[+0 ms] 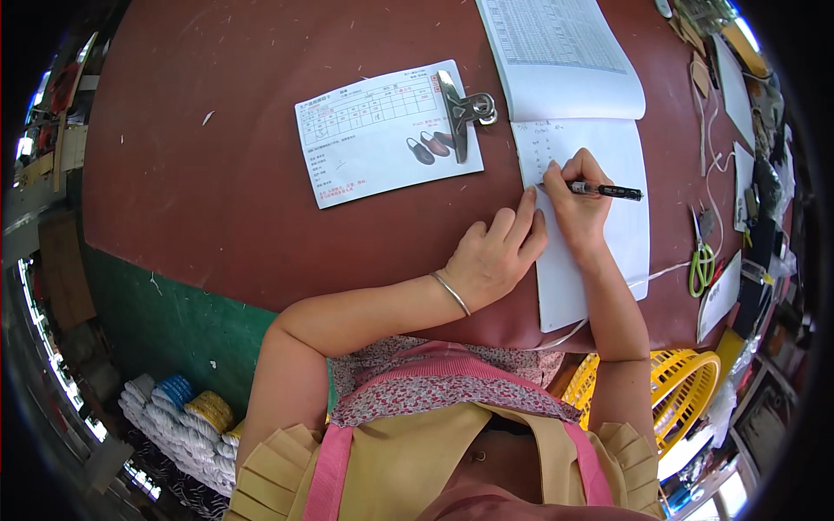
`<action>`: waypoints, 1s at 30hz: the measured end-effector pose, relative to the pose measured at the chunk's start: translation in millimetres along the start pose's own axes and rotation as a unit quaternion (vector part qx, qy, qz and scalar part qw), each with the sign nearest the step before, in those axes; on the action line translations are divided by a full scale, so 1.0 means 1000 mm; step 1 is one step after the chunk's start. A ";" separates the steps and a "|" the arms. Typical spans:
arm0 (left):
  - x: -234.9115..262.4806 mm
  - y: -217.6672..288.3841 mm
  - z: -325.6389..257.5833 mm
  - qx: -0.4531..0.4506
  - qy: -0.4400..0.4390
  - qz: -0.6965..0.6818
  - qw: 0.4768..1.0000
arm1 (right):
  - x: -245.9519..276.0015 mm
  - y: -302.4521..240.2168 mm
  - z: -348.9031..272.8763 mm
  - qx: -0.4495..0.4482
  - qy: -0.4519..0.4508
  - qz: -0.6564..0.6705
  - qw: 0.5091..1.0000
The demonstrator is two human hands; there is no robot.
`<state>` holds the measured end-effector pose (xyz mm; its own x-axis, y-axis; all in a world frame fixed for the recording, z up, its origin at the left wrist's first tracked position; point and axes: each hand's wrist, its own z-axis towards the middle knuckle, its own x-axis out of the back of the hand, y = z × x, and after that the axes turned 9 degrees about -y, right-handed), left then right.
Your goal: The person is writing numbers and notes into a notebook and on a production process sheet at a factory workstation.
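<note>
In my right hand (575,198) is a black pen (618,191), its tip down on the page of an open notebook (599,278). A few short handwritten lines stand near the top of that page. My left hand (501,249) lies with fingers spread, fingertips at the notebook's left edge, a silver bangle on its wrist. Left of the notebook lies a white printed sheet (373,161) with a table and pictures of shoes. A large metal bulldog clip (465,113) grips its right end. The notebook's upper leaf, bearing a printed table, is turned up and away from me.
Green-handled scissors (700,271) and a white cord (673,272) lie on the red-brown table (208,191) at right. Below the table's right edge stands a yellow plastic basket (686,382). Bundled yarn (169,417) sits at lower left, by the green floor (187,317).
</note>
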<state>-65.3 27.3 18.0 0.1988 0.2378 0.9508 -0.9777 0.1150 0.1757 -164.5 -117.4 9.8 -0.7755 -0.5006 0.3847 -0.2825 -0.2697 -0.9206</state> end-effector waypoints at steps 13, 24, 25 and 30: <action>0.000 0.000 0.002 0.000 -0.011 -0.029 1.000 | 0.005 -0.003 0.001 -0.020 0.022 0.032 0.999; -0.004 0.000 0.001 0.001 -0.017 -0.026 1.000 | 0.002 -0.010 0.012 -0.024 0.029 0.069 0.997; -0.004 0.000 0.001 0.002 -0.018 -0.027 0.999 | 0.001 -0.009 0.012 -0.025 0.028 0.069 0.997; -0.004 0.001 0.001 0.002 -0.016 -0.016 1.000 | -0.001 -0.004 0.011 -0.013 0.010 0.029 0.999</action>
<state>-67.0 25.0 14.5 0.2287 0.2026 0.9522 -0.9710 0.1178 0.2082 -156.3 -124.3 13.7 -0.8018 -0.4980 0.3303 -0.2518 -0.2197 -0.9425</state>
